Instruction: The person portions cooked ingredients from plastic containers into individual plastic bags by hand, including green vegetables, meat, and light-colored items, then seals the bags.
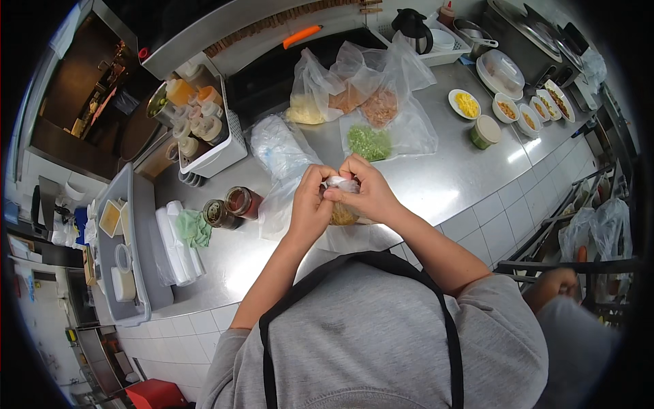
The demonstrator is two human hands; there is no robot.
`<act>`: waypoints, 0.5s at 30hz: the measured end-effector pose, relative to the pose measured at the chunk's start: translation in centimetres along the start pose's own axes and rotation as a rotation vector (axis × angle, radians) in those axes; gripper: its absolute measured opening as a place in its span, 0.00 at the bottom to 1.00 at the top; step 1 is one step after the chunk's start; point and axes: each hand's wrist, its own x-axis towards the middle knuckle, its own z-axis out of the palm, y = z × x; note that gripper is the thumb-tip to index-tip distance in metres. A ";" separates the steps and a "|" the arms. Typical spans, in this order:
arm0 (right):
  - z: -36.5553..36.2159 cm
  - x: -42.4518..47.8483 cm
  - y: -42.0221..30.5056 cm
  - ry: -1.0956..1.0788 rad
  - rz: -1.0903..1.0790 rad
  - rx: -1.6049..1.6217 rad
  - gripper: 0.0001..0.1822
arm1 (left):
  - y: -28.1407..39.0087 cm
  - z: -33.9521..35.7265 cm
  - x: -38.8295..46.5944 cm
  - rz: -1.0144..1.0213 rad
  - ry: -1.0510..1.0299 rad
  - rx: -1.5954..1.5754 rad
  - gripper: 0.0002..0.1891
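Observation:
My left hand and my right hand pinch the gathered, twisted neck of a clear plastic bag with yellowish food in it. Part of the bag hides behind my fingers. Under it lie sheets of thin plastic on the steel counter. Just beyond my hands is a clear bag of chopped green vegetable. Farther back, open bags hold reddish-brown shreds and a pale yellow food. A bundle of plastic bags rests left of these.
Two open glass jars stand left, near a green cloth and a grey tub. A white basket holds squeeze bottles. Small food bowls and a lidded container stand right. Another person's hand is at lower right.

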 end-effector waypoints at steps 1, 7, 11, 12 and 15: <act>0.0 0.0 -0.2 -0.010 0.008 -0.014 0.19 | 0.0 0.1 0.0 0.024 0.028 0.041 0.10; 0.7 -0.5 0.6 -0.028 -0.002 -0.002 0.22 | -1.3 0.8 0.0 0.127 0.108 0.266 0.12; 0.2 -1.7 2.0 -0.084 -0.016 0.049 0.18 | -3.0 0.8 -0.2 -0.074 -0.011 0.104 0.11; -0.1 -2.1 2.3 -0.102 0.063 0.142 0.16 | -3.2 0.9 -0.1 -0.154 -0.068 0.017 0.09; -2.1 -2.8 2.0 -0.103 0.046 0.022 0.12 | -3.9 0.9 -0.2 -0.290 -0.263 -0.317 0.09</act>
